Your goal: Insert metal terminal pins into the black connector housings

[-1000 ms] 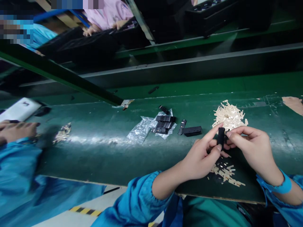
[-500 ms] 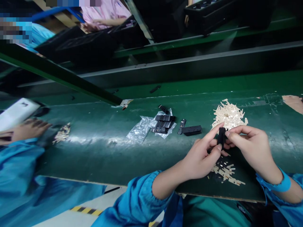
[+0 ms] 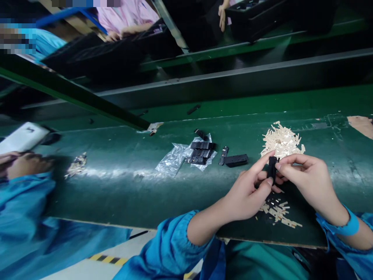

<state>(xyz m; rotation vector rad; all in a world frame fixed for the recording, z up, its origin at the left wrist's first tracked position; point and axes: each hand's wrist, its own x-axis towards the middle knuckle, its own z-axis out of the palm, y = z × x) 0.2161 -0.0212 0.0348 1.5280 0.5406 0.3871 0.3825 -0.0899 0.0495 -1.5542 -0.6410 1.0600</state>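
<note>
"So, from the left, where is there room?"

"Past a co-worker's sleeve (image 3: 26,194) and a small pale heap (image 3: 76,166), the surface (image 3: 116,198) runs open to the plastic bag (image 3: 172,158)."

"And progress?"

"Mid-piece, I'd judge. Black parts (image 3: 202,151) lie at the bag's right end, a black block (image 3: 236,160) farther right; whether done or waiting, I can't tell. The left hand's (image 3: 250,191) grip pinches a black piece (image 3: 272,169), thumb against fingers; the right hand (image 3: 310,173) works close at its right side, but what it pinches is hidden."

"Tight there?"

"Rather: loose strips (image 3: 279,214) lie towards the near edge, a large pale heap (image 3: 281,140) just beyond the fingers. Rightward, there's room again."
</note>
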